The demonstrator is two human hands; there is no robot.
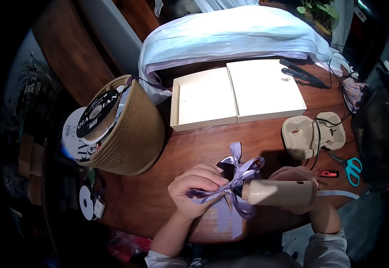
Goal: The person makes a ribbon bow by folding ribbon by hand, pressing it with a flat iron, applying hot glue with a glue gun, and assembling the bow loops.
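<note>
Lilac ribbon bow [248, 169]: one, at the grip, loops spread to both sides and tails hanging below. Left hand [196, 185]: thumb and fingers pinched narrow on the bow beside its knot, apparently to steady the middle while the loops stay uncrushed.

Glue gun [281, 192]: one, beige, lying level just right of the pinch, its dark nozzle at the knot; a pale glue stick [339, 194] juts from its rear. Right hand [295, 173]: behind the gun and largely hidden by it, seemingly wrapped about its handle to aim the tip sideways.

Right of the grip: teal-handled scissors [353, 172] and a small red item [328, 173], probably parked within reach. Beyond these: a moulded beige tray [299, 140], a black cord across it.

Left of the grip: woven basket [138, 138], holding ribbon spools [98, 114] on edge, likely to save table room.

Ahead of the grip: two pale box halves [203, 100], side by side, open one leftmost. Farthest: white cloth [230, 33], draped.
</note>
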